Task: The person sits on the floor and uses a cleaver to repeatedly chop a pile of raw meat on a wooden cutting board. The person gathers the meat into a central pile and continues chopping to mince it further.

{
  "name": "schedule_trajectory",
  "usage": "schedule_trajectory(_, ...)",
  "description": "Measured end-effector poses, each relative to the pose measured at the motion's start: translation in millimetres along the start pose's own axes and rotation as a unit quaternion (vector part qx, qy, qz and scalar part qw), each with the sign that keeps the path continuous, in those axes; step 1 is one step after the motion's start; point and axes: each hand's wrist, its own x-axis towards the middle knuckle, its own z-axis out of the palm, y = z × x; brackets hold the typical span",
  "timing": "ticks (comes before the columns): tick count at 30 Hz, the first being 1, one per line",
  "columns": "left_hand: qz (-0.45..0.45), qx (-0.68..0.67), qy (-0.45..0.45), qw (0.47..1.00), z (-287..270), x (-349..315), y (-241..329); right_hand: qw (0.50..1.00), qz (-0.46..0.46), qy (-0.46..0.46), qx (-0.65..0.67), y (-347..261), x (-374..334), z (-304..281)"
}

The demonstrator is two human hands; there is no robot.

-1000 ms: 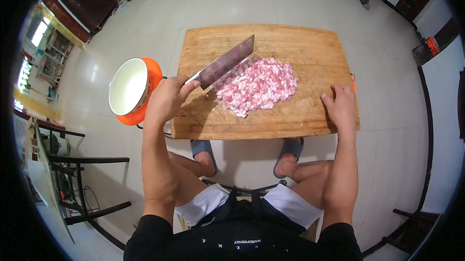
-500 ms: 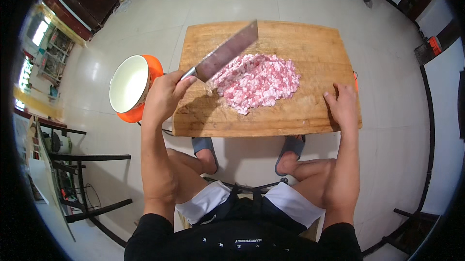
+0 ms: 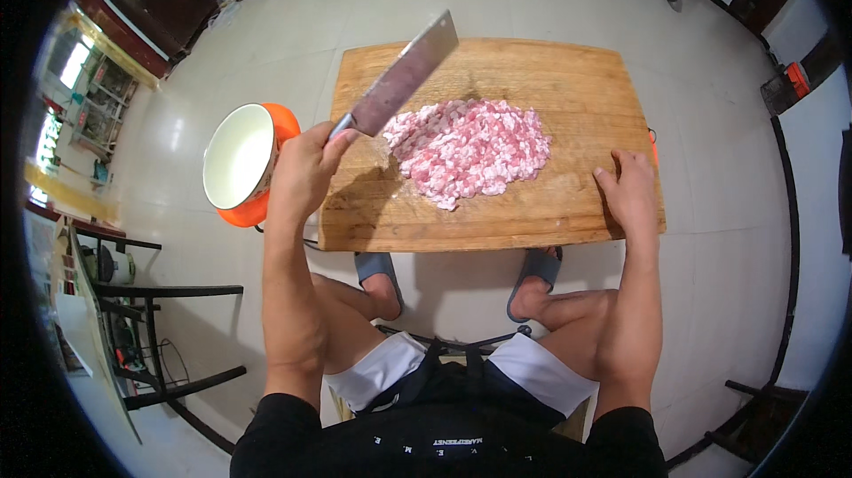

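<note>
My left hand grips the handle of a broad cleaver, whose blade is lifted off the board and tilts up toward the far left. Below it a heap of chopped pink meat lies in the middle of a large wooden cutting board. My right hand rests flat on the board's near right corner, fingers spread, holding nothing. The meat lies between the two hands.
A white bowl with an orange outside sits on an orange stool at the board's left edge. My knees and grey slippers are under the board's near edge. A dark chair frame stands at the left; pale tiled floor surrounds everything.
My left hand has raised the cleaver from the meat, so its blade now points higher and farther away. The right hand stays pressed on the board.
</note>
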Motion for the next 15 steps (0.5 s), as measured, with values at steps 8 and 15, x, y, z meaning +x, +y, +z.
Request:
schedule_trajectory(8,-0.018,0.014,-0.037,0.999,-3,-7,12,1.000,0.001,-0.013,-0.013,3,-1,-1)
schedule_trajectory(15,-0.086,0.069,-0.119,0.987,4,-8,25,1.000,-0.019,0.011,-0.022,1,-1,1)
